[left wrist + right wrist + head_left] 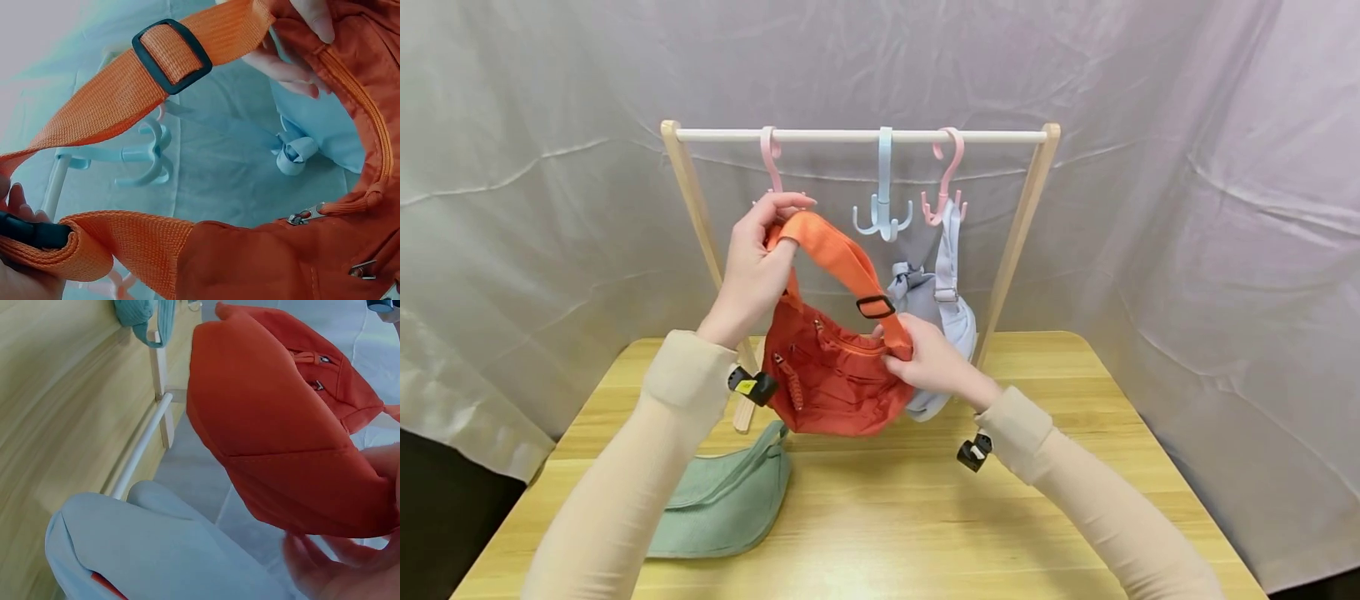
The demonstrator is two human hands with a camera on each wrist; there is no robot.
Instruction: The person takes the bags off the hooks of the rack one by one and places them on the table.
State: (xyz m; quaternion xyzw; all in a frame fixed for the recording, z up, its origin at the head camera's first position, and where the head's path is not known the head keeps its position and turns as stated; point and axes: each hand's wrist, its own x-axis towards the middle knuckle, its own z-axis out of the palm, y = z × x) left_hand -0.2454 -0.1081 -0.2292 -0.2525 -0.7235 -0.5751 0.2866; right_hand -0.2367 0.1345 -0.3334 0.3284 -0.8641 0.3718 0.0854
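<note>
Red bag [842, 387] hangs between hands [754, 268] [936, 358], both gripping.

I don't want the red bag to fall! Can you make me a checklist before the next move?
1. Left hand holding the orange webbing strap: ok.
2. Right hand gripping the end of the red shoulder bag: ok.
3. Light blue pronged hook free of bags: ok.
4. Left pink hook free: cannot tell; the left hand hides its prongs.
5. Pale blue bag hanging from the right pink hook: ok.
6. Green bag hung up: not ok; it lies on the wooden table.
</note>
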